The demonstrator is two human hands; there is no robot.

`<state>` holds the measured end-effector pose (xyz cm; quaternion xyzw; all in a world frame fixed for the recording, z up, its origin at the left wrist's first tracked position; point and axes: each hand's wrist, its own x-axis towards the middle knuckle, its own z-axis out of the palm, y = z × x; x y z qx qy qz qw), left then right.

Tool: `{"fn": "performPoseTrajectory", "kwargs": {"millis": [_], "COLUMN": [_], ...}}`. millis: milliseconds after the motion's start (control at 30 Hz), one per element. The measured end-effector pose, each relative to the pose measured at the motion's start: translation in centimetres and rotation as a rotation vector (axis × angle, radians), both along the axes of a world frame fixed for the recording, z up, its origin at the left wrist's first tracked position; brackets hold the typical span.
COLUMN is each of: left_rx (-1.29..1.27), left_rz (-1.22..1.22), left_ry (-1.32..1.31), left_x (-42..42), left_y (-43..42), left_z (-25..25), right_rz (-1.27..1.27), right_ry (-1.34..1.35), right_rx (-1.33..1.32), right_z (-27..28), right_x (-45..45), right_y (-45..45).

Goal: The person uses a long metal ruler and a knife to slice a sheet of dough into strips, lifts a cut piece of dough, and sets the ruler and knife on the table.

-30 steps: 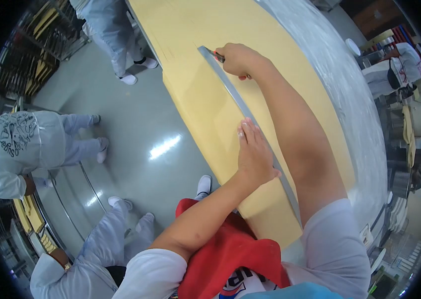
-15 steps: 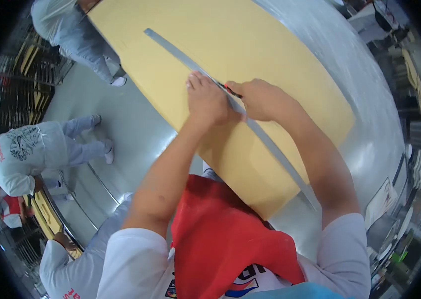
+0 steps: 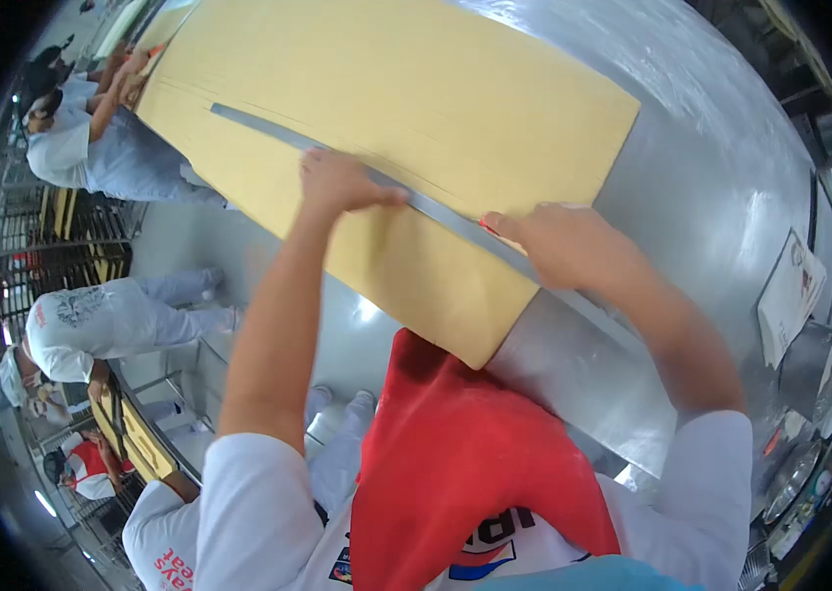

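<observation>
A large yellow sheet lies on the shiny metal table. Across it runs a long grey metal ruler, its near end reaching past the sheet onto the metal. My left hand presses on the ruler near its middle, fingers and thumb apart. My right hand is closed around a small cutter with a red part showing, at the ruler's edge near the sheet's right end. Most of the cutter is hidden in the fingers. A thin line shows in the sheet along the ruler.
Co-workers stand at the table's far left end and on the left, beside a tray of yellow pieces. Racks stand behind them. A printed sheet and metal pans are at the right.
My right hand has drawn the cutter along the ruler toward me, to the sheet's near end. My left hand remains on the ruler. The view has turned, showing more of the metal table.
</observation>
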<state>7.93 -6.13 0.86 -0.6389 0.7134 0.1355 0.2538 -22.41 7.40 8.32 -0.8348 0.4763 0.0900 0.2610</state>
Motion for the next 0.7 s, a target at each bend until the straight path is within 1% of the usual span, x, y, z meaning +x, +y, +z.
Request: {"fn": "performPoseTrajectory", "kwargs": {"millis": [33,100,133,200,233,300,367,433,467,500,533,600,633,700], "left_rx": [0.0,-0.17,-0.167,-0.283,-0.277,-0.105,-0.053,-0.007,-0.161,-0.313,-0.31,-0.302,-0.297,-0.108], "left_rz": [-0.005,-0.001,-0.012,-0.03,-0.045,0.01,0.039,0.066,0.015,-0.04,-0.056,-0.499,-0.513,-1.176], "left_ry": [-0.016,-0.011,-0.02,0.035,0.029,0.012,0.017,0.03,0.043,0.058,0.06,0.166,0.166,0.279], "left_x": [-2.1,-6.5,-7.8,-9.8,-10.4,-11.1,-11.9,-12.2,-11.9,-12.4,-13.0,-14.0,-14.3,-15.5], "left_y": [2.1,6.8,8.2,9.9,9.9,9.5,9.3,9.1,9.4,9.6,9.5,8.8,8.2,6.9], "left_z": [-0.1,-0.4,-0.9,-1.2,-0.8,0.9,2.0,2.1,1.3,1.7,2.2,3.8,3.7,3.8], "right_rz": [-0.001,-0.005,-0.003,-0.014,-0.013,-0.03,-0.037,-0.058,-0.067,-0.042,-0.019,-0.018,0.002,-0.012], "right_ry": [0.01,-0.017,-0.025,-0.032,-0.029,-0.043,-0.058,0.04,0.038,0.062,0.086,0.032,-0.021,-0.018], "right_rx": [0.026,0.014,0.0,0.027,0.052,0.093,0.125,0.113,0.113,0.108,0.104,0.059,0.014,0.028], "right_z": [0.1,-0.7,-1.2,-1.9,-2.0,-0.6,-0.3,-0.6,-0.4,-0.2,-0.2,-0.9,-1.3,-1.2], "right_x": [-0.2,-1.0,-1.4,-1.9,-2.4,-4.9,-7.2,-9.3,-9.6,-10.1,-10.6,-11.2,-11.4,-11.5], "right_y": [0.1,0.9,1.2,1.3,1.7,3.7,6.0,7.9,8.2,8.5,8.8,8.9,9.0,9.3]}}
